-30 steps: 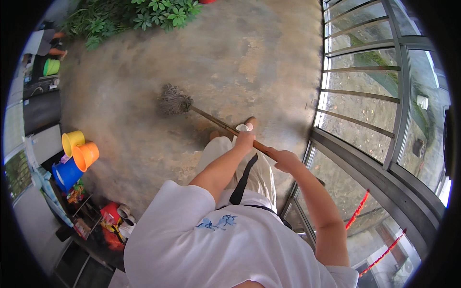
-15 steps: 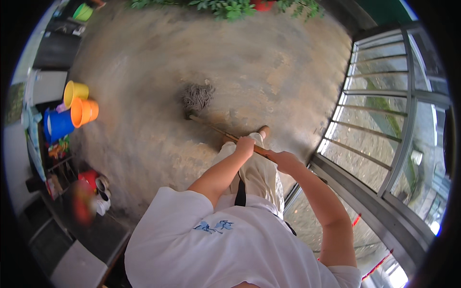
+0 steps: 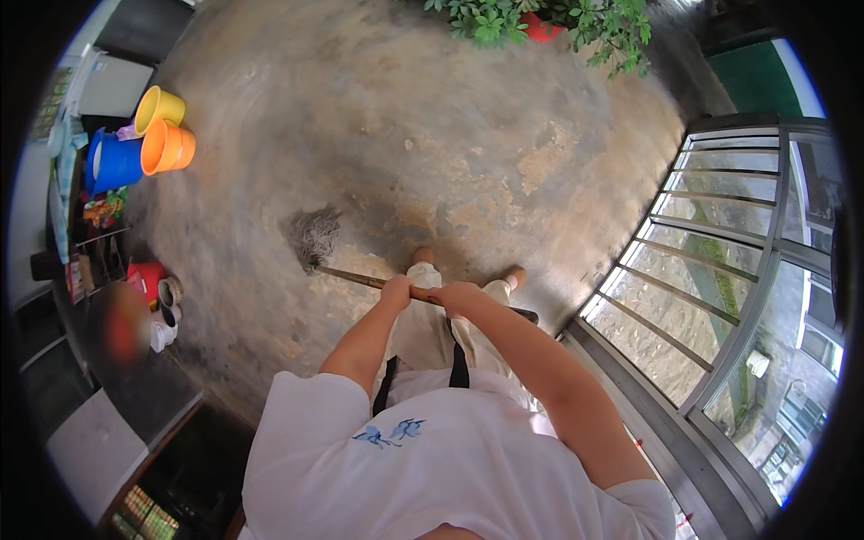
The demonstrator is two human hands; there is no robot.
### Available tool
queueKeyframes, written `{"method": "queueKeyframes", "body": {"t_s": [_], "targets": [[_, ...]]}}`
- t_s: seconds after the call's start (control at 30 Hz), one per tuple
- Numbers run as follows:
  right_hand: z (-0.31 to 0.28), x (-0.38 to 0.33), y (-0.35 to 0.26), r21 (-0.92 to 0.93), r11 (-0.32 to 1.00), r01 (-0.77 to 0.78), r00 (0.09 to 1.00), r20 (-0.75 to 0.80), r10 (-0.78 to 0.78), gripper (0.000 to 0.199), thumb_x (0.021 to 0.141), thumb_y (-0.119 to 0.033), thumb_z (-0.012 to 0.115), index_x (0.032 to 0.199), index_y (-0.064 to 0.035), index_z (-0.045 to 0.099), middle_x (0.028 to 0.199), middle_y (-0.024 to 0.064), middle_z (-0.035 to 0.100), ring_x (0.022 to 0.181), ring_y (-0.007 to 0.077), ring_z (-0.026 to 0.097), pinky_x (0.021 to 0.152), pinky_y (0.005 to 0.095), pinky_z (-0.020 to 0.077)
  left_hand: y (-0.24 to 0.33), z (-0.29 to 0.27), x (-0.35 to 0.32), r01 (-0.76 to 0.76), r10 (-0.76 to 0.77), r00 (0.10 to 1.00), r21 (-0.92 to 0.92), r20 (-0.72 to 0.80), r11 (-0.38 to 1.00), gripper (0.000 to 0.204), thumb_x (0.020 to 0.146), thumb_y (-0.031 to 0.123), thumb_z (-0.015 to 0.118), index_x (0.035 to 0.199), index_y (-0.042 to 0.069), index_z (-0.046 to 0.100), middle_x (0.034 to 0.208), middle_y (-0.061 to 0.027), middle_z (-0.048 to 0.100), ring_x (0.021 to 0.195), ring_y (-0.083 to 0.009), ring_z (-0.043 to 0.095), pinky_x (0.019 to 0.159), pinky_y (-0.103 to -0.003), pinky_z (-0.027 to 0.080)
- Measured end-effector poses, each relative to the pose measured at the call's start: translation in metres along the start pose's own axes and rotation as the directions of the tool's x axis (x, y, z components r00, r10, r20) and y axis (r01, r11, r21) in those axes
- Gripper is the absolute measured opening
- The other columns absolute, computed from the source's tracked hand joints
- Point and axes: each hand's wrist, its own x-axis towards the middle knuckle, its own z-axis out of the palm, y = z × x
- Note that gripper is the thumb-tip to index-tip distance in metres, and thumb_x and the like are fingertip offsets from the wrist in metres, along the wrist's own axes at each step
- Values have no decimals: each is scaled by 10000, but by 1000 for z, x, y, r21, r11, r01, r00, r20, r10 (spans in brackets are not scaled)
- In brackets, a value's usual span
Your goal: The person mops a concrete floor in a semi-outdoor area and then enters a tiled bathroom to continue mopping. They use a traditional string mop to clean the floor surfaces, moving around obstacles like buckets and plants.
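I look down over my white shirt at a mop with a brown wooden handle (image 3: pixel 353 278). Its grey stringy head (image 3: pixel 312 238) rests on the wet concrete floor (image 3: pixel 432 135), ahead and to my left. My left hand (image 3: pixel 395 291) grips the handle further down the shaft. My right hand (image 3: pixel 457 294) grips it just behind, nearer my body. Both feet show below the handle, on the floor.
Yellow, orange and blue buckets (image 3: pixel 148 139) stand at the far left. A red container (image 3: pixel 147 278) and clutter sit by a dark counter at the left. Potted green plants (image 3: pixel 540 22) line the far edge. A metal railing (image 3: pixel 711 270) runs along my right.
The mop head has swept from ahead of me toward my left across the floor. The view has turned, so the buckets now sit higher on the left.
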Motion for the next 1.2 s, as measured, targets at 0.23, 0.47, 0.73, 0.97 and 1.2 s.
{"method": "queueKeyframes", "body": {"t_s": [0.23,0.47,0.73,0.97,1.2], "targets": [[19,-69,87,-20,998,-53,990,-132,50,676,764,-25,500,1274,-445,357,854,98,628,766,289,623,596,394,469,106,31,28,-16,14,999,-43,-52,999,96,700,68,592,789,98,609,897,-126,582,852,-331,554,702,-439,452],[12,-188,183,13,978,-209,943,-262,205,632,780,-48,518,1242,-461,392,847,76,627,750,245,633,597,368,482,258,27,78,-56,49,982,-37,-181,998,92,716,78,561,787,107,612,883,-115,587,828,-322,556,671,-424,445],[0,-283,292,218,909,-354,825,-384,414,390,912,-308,388,1226,-538,367,933,43,627,825,246,635,676,331,491,416,19,170,-156,159,985,47,-70,987,105,709,115,550,778,131,628,817,-103,612,804,-299,583,662,-410,458],[12,-303,385,405,783,-472,717,-340,608,555,802,-95,497,1275,-367,399,929,102,633,822,283,626,696,391,498,499,31,253,-453,465,884,152,-54,879,80,719,111,549,740,129,624,822,-88,597,850,-273,572,699,-402,467],[-43,-286,456,581,700,-414,671,-325,667,585,788,-121,523,1308,-326,348,890,156,622,828,324,610,713,432,487,548,-17,352,-569,587,808,319,48,758,104,732,93,527,719,129,624,854,-53,594,889,-232,565,743,-380,452]]}}
